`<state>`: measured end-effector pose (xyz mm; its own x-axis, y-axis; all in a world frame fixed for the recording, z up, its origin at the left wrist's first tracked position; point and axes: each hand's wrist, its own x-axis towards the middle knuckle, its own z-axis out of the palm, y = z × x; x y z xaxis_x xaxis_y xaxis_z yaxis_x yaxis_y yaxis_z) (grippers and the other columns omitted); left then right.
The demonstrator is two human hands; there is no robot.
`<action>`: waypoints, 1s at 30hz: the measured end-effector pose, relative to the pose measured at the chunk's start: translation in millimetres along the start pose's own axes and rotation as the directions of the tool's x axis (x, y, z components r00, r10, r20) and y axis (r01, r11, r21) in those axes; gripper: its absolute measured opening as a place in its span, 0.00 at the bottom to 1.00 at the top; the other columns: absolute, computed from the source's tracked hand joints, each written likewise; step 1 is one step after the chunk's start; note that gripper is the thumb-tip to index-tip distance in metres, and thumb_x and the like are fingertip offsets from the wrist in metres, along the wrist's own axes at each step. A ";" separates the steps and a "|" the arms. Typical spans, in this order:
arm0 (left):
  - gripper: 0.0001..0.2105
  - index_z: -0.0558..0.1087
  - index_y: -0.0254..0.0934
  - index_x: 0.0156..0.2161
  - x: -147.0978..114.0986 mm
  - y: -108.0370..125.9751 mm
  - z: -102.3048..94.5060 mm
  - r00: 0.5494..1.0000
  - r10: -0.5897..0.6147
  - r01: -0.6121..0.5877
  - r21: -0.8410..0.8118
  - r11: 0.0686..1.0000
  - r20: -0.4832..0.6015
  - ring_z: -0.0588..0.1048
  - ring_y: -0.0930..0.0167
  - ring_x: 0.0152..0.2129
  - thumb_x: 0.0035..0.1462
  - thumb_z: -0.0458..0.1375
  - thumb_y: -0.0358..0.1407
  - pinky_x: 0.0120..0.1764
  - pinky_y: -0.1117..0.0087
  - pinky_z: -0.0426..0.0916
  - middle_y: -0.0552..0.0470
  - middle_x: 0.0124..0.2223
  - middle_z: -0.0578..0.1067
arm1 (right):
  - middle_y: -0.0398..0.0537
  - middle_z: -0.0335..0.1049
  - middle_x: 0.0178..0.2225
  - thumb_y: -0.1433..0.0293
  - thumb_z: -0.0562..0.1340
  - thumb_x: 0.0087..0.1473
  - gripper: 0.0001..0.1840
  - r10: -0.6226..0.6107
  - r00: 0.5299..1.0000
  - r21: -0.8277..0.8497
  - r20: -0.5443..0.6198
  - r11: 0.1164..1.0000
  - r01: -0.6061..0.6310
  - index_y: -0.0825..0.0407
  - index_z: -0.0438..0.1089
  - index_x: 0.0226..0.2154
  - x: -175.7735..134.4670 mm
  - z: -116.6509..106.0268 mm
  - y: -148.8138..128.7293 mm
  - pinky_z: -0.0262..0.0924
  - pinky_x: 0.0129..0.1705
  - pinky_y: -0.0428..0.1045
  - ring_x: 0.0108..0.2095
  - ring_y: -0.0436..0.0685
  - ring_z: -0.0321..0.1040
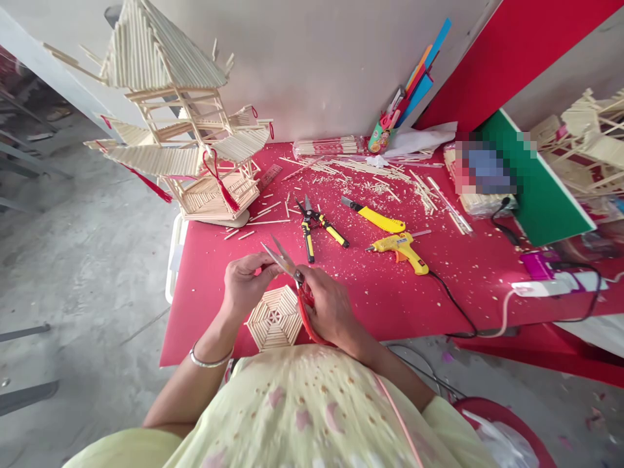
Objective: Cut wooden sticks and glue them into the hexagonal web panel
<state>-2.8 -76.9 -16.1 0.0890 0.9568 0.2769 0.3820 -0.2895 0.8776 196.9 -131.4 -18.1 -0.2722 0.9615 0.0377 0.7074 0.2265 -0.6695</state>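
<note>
My right hand (pixel 327 300) is closed around the red handles of a pair of scissors (pixel 286 265), whose blades stand apart and point up to the left. Close to the blade tips, my left hand (pixel 247 281) pinches with thumb and fingers; whatever is in the pinch is too small to make out. Below both hands, a hexagonal panel of thin wooden sticks (pixel 273 318) lies flat at the table's near edge. Beyond the hands rest pruning shears (pixel 319 224) with black and yellow handles, a yellow utility knife (pixel 377 216) and a yellow glue gun (pixel 400 250).
A tiered stick pagoda (pixel 195 156) with red tassels stands at the table's left back. Loose sticks (pixel 361 170) and chips litter the red table (pixel 219 260). A pen cup (pixel 380 138) is by the wall. A power strip (pixel 541 287) with cords lies right.
</note>
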 end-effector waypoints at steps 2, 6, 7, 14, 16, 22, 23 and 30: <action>0.04 0.86 0.42 0.36 0.4 -0.8 0.0 1.000 0.010 -0.010 0.017 1.000 -0.007 0.77 0.73 0.24 0.56 0.69 0.37 0.30 0.74 0.72 0.54 0.30 0.83 | 0.50 0.72 0.45 0.72 0.60 0.55 0.27 0.004 1.000 -0.019 0.006 1.000 -0.004 0.47 0.63 0.58 0.2 0.3 1.0 0.61 0.44 0.51 0.45 0.61 0.69; 0.04 0.86 0.42 0.36 0.4 -1.3 -0.4 1.000 0.022 -0.022 0.015 1.000 0.005 0.77 0.74 0.23 0.56 0.69 0.36 0.29 0.74 0.71 0.54 0.30 0.83 | 0.51 0.74 0.46 0.72 0.61 0.55 0.27 0.005 1.000 -0.038 0.017 0.999 -0.004 0.47 0.64 0.58 1.2 1.5 3.8 0.61 0.44 0.50 0.45 0.60 0.70; 0.03 0.86 0.42 0.36 0.2 -1.1 -0.5 1.000 0.021 -0.021 0.013 1.000 0.008 0.77 0.74 0.24 0.56 0.69 0.36 0.29 0.74 0.71 0.54 0.30 0.83 | 0.51 0.74 0.46 0.71 0.61 0.55 0.26 0.006 1.000 -0.036 0.020 0.999 -0.005 0.47 0.64 0.57 1.5 1.8 4.6 0.62 0.43 0.50 0.44 0.60 0.70; 0.05 0.85 0.40 0.36 -3.2 -0.3 -0.3 0.997 -0.071 0.071 -0.026 0.997 -0.002 0.76 0.73 0.22 0.54 0.71 0.37 0.29 0.73 0.71 0.53 0.28 0.82 | 0.49 0.78 0.40 0.70 0.59 0.59 0.23 0.011 1.000 0.000 0.025 1.000 -0.011 0.49 0.67 0.57 2.7 6.9 11.2 0.61 0.39 0.48 0.38 0.57 0.73; 0.05 0.85 0.40 0.36 -3.8 -1.4 -0.4 0.996 -0.090 0.090 -0.046 0.995 0.006 0.77 0.73 0.24 0.54 0.71 0.38 0.31 0.72 0.72 0.53 0.29 0.82 | 0.48 0.78 0.39 0.71 0.57 0.60 0.24 0.005 1.000 0.021 0.028 1.000 -0.006 0.49 0.66 0.58 2.7 7.7 12.6 0.61 0.38 0.47 0.37 0.56 0.74; 0.05 0.85 0.41 0.37 -3.7 -8.8 -3.7 0.995 -0.072 0.076 -0.064 0.995 0.062 0.78 0.73 0.25 0.58 0.68 0.38 0.32 0.73 0.73 0.53 0.29 0.82 | 0.52 0.76 0.50 0.68 0.61 0.59 0.28 -0.018 0.999 -0.049 0.033 0.999 0.020 0.47 0.65 0.61 4.2 -0.3 12.6 0.64 0.46 0.50 0.47 0.60 0.72; 0.05 0.85 0.41 0.38 -3.0 -9.3 -4.8 0.995 -0.060 0.066 -0.069 0.995 0.079 0.79 0.73 0.26 0.58 0.68 0.38 0.32 0.74 0.73 0.53 0.30 0.83 | 0.52 0.75 0.50 0.67 0.61 0.59 0.28 -0.016 0.999 -0.055 0.049 0.998 0.019 0.47 0.64 0.62 4.5 -2.4 12.5 0.64 0.46 0.50 0.48 0.61 0.72; 0.07 0.85 0.41 0.40 3.3 -5.9 -14.6 0.981 0.006 0.006 -0.060 0.998 0.196 0.81 0.70 0.30 0.61 0.66 0.38 0.37 0.72 0.76 0.50 0.34 0.84 | 0.51 0.76 0.50 0.68 0.61 0.59 0.28 -0.012 0.993 -0.073 0.114 0.997 0.021 0.47 0.64 0.62 5.5 -11.3 11.6 0.63 0.44 0.50 0.46 0.60 0.73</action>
<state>-18.2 -72.5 -14.7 0.2700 0.9418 0.2003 0.3266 -0.2853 0.9011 211.0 -121.7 -17.3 -0.3537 0.9345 -0.0392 0.7472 0.2571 -0.6128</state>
